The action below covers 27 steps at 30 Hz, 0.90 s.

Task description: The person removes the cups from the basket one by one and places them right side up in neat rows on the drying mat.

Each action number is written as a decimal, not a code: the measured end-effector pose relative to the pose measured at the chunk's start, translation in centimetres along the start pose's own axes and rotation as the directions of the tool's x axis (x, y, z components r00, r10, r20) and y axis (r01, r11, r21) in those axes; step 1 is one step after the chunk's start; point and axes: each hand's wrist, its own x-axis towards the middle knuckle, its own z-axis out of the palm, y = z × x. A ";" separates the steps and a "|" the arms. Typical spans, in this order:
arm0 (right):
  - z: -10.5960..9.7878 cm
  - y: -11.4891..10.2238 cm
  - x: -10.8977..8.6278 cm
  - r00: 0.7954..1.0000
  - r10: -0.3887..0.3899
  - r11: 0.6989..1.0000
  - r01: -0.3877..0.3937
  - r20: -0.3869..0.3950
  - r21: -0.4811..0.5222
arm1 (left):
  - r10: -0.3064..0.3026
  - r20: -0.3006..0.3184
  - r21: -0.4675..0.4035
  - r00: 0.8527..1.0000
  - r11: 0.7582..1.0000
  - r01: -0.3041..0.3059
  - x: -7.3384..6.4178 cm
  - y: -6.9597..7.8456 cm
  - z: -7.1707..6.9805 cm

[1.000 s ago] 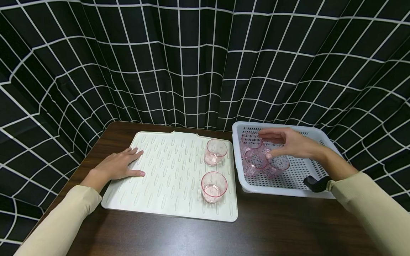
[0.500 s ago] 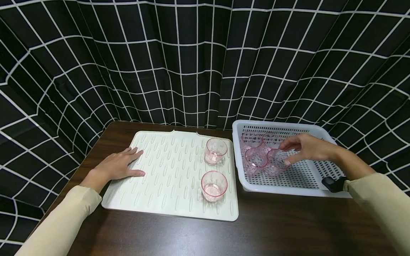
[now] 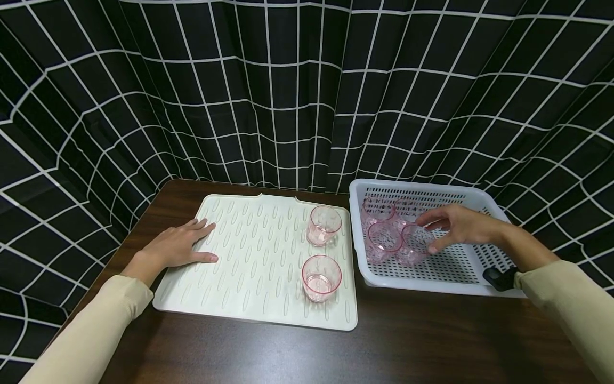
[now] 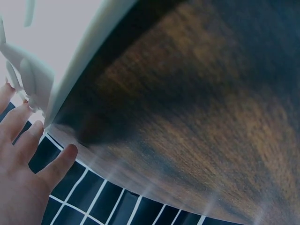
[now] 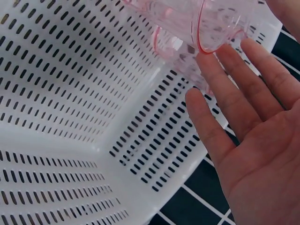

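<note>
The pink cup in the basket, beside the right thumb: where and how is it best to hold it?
Probably pinch the upper wall just below the rim, coming from the right: this pink cup stands upright, mouth up, and other cups crowd its left and far sides.

Place: curtained-off workspace; room type unclear
Worktop (image 3: 240,352): dark wood-grain
Curtain (image 3: 280,96): black, white-gridded, behind and beside it
</note>
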 end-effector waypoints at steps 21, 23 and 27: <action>1.6 -0.9 0.4 0.998 -0.020 0.998 0.025 0.066 -0.066 | -0.011 0.007 0.001 1.000 1.000 0.011 0.0 0.1 -0.1; 1.5 -1.0 0.3 0.997 -0.024 0.997 0.028 0.068 -0.069 | -0.011 0.006 0.001 1.000 1.000 0.011 0.0 0.1 -0.1; 1.3 -1.3 0.1 0.999 -0.025 0.993 0.030 0.042 -0.116 | -0.013 0.005 0.000 1.000 1.000 0.013 0.0 0.0 0.0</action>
